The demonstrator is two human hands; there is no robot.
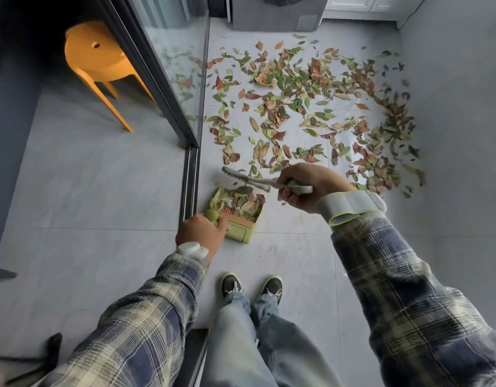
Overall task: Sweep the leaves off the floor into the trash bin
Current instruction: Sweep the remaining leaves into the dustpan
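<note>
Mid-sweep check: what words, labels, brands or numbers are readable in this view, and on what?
No text can be read in this frame.
On the wristband at the right wrist: a faint marking, too blurred to read.
On the grey panel of the appliance at the top: nothing legible.
On the dustpan and brush: no print seen.

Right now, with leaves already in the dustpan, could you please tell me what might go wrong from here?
The dustpan, gripped by the left hand, looks well filled; tilting it could spill its load. The tongs in the right hand take little at a time, so scattered leaves by the glass door may get missed. No trash bin is in view, so the carry may be long.
</note>
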